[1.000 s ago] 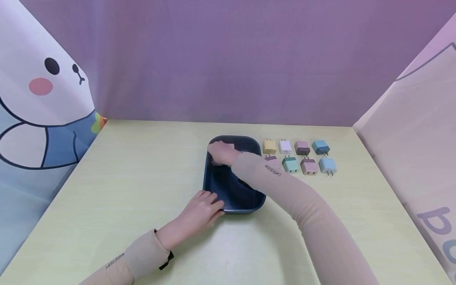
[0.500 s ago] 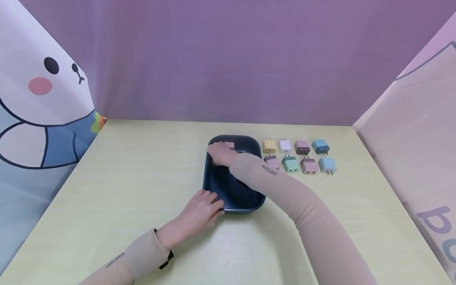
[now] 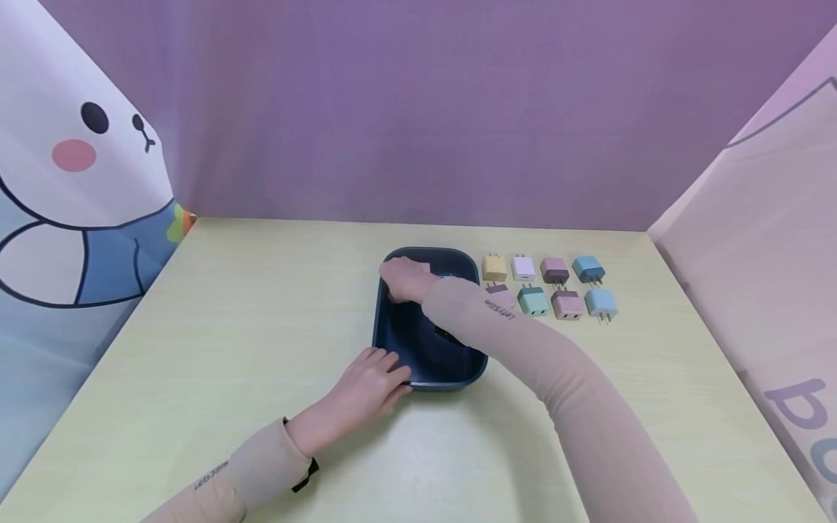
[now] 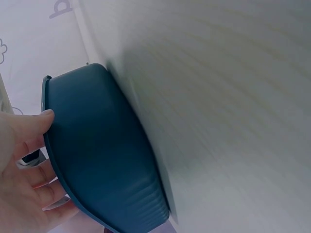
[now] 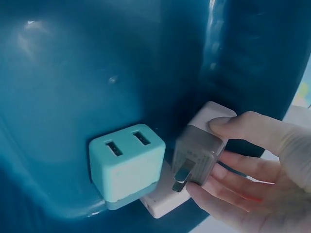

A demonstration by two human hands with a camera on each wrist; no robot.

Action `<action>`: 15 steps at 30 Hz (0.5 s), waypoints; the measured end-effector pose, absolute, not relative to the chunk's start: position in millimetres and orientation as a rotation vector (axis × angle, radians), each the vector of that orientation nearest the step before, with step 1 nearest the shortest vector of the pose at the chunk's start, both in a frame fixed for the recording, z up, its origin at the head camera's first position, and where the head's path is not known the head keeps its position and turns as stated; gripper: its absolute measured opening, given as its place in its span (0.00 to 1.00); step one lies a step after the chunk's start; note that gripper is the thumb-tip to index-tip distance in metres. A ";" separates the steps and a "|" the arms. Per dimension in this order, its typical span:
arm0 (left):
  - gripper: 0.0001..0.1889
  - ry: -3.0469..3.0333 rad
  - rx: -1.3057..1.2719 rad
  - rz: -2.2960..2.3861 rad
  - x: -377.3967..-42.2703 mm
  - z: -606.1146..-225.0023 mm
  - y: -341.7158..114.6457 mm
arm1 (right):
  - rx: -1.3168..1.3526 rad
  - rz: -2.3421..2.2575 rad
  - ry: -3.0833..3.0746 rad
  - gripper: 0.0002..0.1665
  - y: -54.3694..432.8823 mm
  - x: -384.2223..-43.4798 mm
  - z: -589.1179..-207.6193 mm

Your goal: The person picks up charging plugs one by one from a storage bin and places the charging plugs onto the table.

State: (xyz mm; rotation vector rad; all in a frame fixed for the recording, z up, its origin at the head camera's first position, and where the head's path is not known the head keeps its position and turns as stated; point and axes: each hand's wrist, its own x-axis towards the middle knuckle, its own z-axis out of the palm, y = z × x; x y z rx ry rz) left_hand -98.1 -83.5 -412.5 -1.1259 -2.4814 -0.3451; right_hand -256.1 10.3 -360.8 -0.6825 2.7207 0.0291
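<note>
My right hand [image 3: 407, 280] reaches into the far left part of a dark blue plastic tray [image 3: 425, 367]. Between thumb and fingers it pinches a two-tone grey and pale pink USB charger [image 5: 198, 141], whose metal prongs show in the right wrist view. Beside it in the tray are a mint green charger [image 5: 129, 162] with two USB ports and a pale pink charger [image 5: 165, 196], partly hidden behind the other two. My left hand [image 3: 366, 385] grips the near left corner of the tray, its thumb [image 4: 41, 120] at the rim in the left wrist view.
Right of the tray, chargers stand in two rows, among them a yellow one [image 3: 494, 269], a white one [image 3: 523, 269], a green one [image 3: 534, 302] and a light blue one [image 3: 601, 302]. My right sleeve [image 3: 543, 356] overlaps the tray's right side. A purple curtain [image 3: 418, 116] hangs behind the table.
My right hand makes only slight movements in the tray; a pink piece beyond its knuckles showed more half a second ago. My left hand stays on the corner.
</note>
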 end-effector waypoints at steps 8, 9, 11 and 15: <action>0.06 -2.494 -1.126 -0.334 -97.7 -412.5 -83.5 | -0.681 0.044 2.690 0.10 9.4 -249.8 -351.2; 0.06 -2.497 -1.127 -0.337 -97.5 -412.1 -83.6 | -0.678 0.046 2.684 0.10 9.2 -249.2 -350.4; 0.07 -2.501 -1.127 -0.336 -97.3 -412.1 -83.7 | -0.680 0.055 2.672 0.10 9.0 -248.3 -349.0; 0.07 -2.502 -1.129 -0.335 -97.4 -411.5 -83.6 | -0.696 0.065 2.647 0.09 9.7 -247.0 -345.1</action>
